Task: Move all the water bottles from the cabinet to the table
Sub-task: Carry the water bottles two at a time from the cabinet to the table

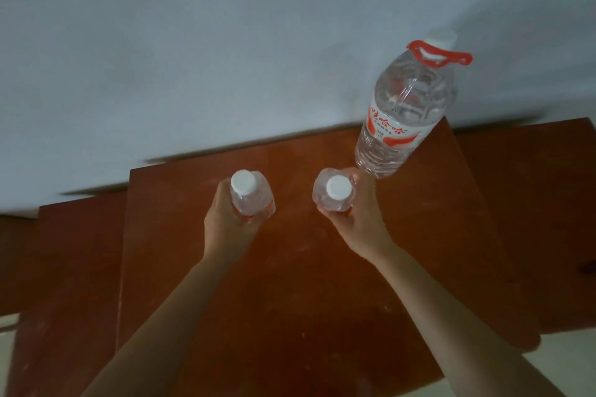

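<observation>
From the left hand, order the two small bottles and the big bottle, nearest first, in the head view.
1. Left small bottle, held in the left hand.
2. Right small bottle, held in the right hand.
3. Big bottle, standing back right.

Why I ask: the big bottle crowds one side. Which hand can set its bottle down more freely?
Left hand, probably: bare table surrounds its left bottle; the right hand and right bottle are beside the large bottle.

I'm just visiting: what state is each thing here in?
Large clear plastic water bottle with red handle: standing upright on reddish-brown wooden table.
Small clear white-capped bottle, left: capped, upright, held.
Small clear white-capped bottle, right: capped, upright, held.
Left hand: grips left bottle.
Right hand: grips right bottle.
</observation>
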`<state>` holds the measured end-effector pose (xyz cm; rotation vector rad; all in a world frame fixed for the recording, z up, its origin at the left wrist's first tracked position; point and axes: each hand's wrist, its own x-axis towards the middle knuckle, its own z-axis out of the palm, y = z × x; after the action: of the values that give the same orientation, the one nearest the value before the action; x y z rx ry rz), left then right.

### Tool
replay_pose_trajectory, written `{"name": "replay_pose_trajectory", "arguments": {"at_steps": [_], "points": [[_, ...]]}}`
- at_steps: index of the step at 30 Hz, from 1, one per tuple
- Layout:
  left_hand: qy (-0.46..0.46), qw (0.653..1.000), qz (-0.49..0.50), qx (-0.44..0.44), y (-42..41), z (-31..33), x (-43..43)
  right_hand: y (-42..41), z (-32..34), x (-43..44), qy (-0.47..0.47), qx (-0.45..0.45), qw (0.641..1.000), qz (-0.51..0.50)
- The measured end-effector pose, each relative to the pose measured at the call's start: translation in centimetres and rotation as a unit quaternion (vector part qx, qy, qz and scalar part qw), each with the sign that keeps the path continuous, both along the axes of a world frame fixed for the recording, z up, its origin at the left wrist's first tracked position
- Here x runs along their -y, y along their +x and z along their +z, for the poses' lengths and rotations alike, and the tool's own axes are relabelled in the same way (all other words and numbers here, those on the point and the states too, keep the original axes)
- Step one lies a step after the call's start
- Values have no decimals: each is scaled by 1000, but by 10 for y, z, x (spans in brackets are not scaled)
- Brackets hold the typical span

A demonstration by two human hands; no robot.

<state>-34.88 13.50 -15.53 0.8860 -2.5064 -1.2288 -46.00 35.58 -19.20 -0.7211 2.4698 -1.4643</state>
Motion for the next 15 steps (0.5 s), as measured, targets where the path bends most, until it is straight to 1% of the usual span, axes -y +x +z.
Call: {"name": "replay_pose_trajectory", "arguments": {"at_steps": [3, 5, 7, 10, 12, 14, 15], "points": [[-113, 993, -35, 4, 29, 4, -9, 25, 12, -15, 27, -26, 999, 25], [-170, 983, -64, 2, 47, 21, -15, 38, 31, -27, 34, -50, 997, 48], [-204, 975, -83, -1, 62, 37, -23, 49, 46, -39, 43, -73, 994, 68], [-240, 967, -84, -3, 93, 77, -36, 68, 84, -49, 31, -85, 991, 103], [-259, 964, -62, 7, 120, 114, -45, 83, 111, -49, 23, -96, 986, 135], [-276, 960, -44, 18, 138, 132, -51, 88, 121, -45, 11, -94, 984, 151], [-283, 958, -15, 32, 162, 152, -58, 99, 137, -39, -2, -100, 979, 180]]}}
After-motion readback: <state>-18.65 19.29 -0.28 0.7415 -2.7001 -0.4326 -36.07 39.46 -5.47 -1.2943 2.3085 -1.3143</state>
